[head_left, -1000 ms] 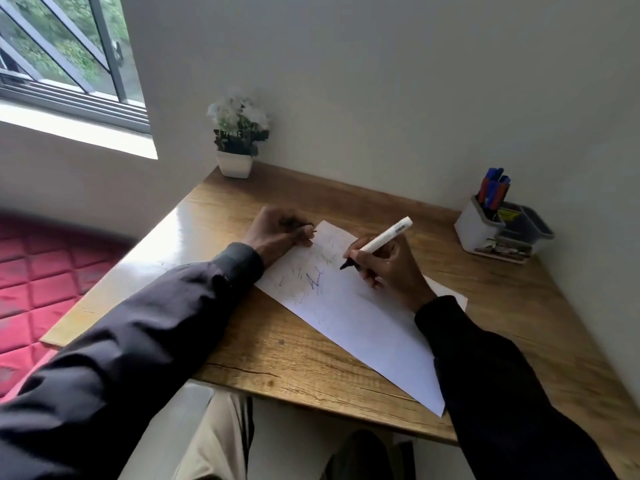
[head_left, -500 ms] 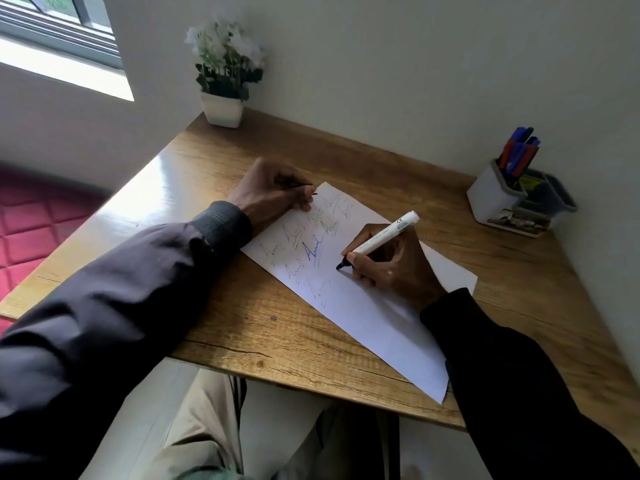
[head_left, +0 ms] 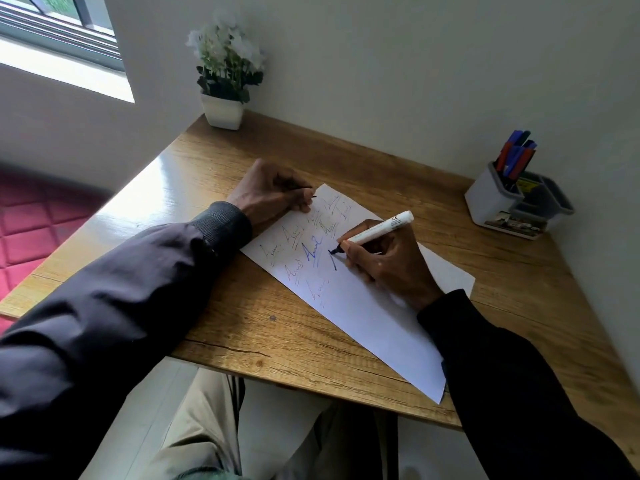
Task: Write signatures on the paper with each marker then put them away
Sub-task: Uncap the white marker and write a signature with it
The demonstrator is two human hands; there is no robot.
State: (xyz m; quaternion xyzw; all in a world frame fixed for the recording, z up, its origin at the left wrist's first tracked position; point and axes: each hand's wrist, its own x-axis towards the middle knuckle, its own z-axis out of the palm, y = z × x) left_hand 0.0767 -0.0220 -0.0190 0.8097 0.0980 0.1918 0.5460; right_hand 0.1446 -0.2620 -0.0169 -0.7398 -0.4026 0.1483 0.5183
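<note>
A white sheet of paper (head_left: 375,323) lies slantwise on the wooden desk (head_left: 249,337), with several signatures in different colours on its upper half. My right hand (head_left: 384,261) grips a white marker (head_left: 379,230); its dark tip touches the paper beside a fresh dark stroke. My left hand (head_left: 273,194) rests on the paper's top left corner with its fingers curled round a small dark thing, seemingly the marker's cap; only its end shows.
A grey and white desk organizer (head_left: 491,202) stands at the back right against the wall, with several red and blue markers (head_left: 516,154) upright in it. A white potted plant (head_left: 225,81) sits at the desk's far left corner. Walls close off the back and right.
My right hand has drawn a new dark stroke on the paper below the earlier signatures. My left hand stays on the corner. The view has tilted down and closer.
</note>
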